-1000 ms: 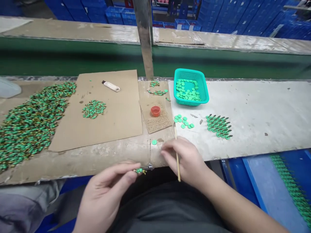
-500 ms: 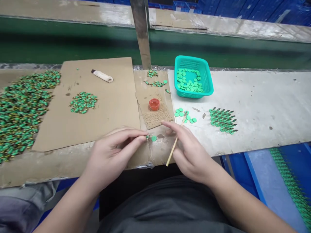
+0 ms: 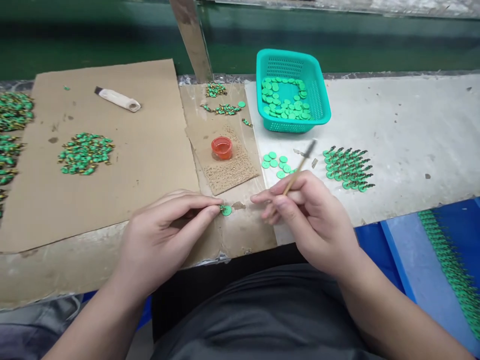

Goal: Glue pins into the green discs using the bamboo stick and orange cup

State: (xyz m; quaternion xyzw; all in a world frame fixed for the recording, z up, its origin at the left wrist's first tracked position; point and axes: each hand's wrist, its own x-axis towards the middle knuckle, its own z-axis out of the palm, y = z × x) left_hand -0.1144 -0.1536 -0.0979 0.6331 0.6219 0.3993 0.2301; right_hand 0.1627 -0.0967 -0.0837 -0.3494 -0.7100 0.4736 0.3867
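My left hand [image 3: 168, 230] is closed in a pinch on a small green-and-brown piece [image 3: 222, 207]. The piece meets the left edge of a flat green disc [image 3: 227, 211] lying on the table; whether it stands on the disc or only touches it, I cannot tell. In my right hand [image 3: 311, 215], thumb and fingers grip a thin brush [image 3: 299, 170] with a wooden handle, its dark tip pointing up and away. The index fingertip of that hand reaches left, apart from the disc. Several loose green discs [image 3: 273, 160] lie just beyond the right hand.
A red cup [image 3: 222, 148] of liquid stands on a speckled cardboard piece [image 3: 232, 175]. Behind is a turquoise basket [image 3: 292, 125] of green discs. Rows of discs with upright pieces [image 3: 348, 167] stand right. A pile of small pieces [image 3: 85, 153] and a white-handled tool [image 3: 118, 100] lie on cardboard [image 3: 150, 165].
My left hand has brought the small piece against the disc; before, a gap lay between them. My right hand has turned the brush, and its tip now sits higher and farther right. The view has shifted.
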